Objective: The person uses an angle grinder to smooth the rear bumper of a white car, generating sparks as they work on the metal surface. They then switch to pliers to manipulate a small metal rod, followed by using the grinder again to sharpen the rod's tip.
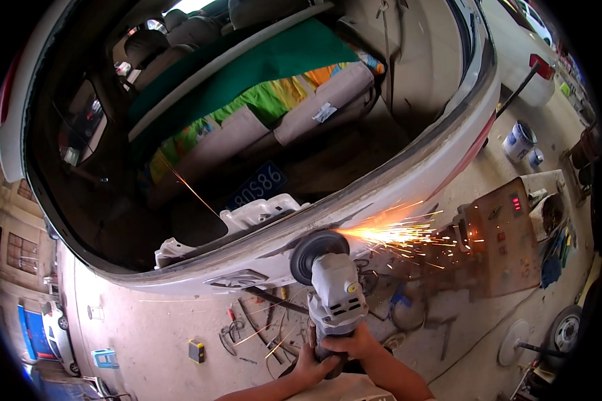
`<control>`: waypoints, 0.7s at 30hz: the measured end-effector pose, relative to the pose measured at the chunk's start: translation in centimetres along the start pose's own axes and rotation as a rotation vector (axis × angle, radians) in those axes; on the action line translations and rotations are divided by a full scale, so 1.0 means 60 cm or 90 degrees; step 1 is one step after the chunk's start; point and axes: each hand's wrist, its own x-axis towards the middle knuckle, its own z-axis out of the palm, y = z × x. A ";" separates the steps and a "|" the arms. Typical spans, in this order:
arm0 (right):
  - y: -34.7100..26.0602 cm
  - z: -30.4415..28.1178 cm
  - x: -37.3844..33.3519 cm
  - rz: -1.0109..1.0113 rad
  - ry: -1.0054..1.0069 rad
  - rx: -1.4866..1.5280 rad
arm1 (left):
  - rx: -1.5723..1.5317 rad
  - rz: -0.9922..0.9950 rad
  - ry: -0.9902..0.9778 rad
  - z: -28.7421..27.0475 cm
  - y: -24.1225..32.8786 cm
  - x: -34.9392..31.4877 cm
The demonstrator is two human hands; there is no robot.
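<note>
Both my hands are closed around the body of a grey angle grinder: my left hand on its left side, my right hand on its right. The dark round disc meets the rear sill of a white car body, just right of a badge. Bright orange sparks spray off to the right from the contact. Where exactly the disc touches the metal is partly hidden behind the disc.
Inside the open rear lie a blue plate and folded seats with a green cover. At right stand a brown box-shaped machine with a red display and a bucket. Cables, rods and tools lie on the floor.
</note>
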 end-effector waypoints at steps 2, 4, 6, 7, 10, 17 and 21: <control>-0.014 0.006 0.003 -0.016 -0.005 0.013 | 0.013 0.041 -0.020 -0.002 0.004 0.007; -0.009 0.005 -0.003 -0.024 0.030 -0.003 | 0.028 0.027 -0.032 -0.003 0.005 0.007; -0.023 0.015 -0.004 -0.031 0.062 -0.019 | 0.043 -0.040 -0.032 -0.003 0.007 0.002; -0.039 0.026 -0.008 -0.035 0.078 -0.026 | 0.012 -0.055 -0.039 -0.001 0.011 0.000; -0.062 0.046 -0.013 -0.027 0.121 -0.037 | -0.019 -0.067 -0.059 0.000 0.023 -0.003; -0.072 0.054 -0.021 -0.017 0.126 -0.041 | -0.063 -0.086 -0.072 0.004 0.004 -0.012; -0.080 0.059 -0.017 -0.033 0.120 -0.035 | -0.038 -0.084 -0.134 -0.008 0.018 0.000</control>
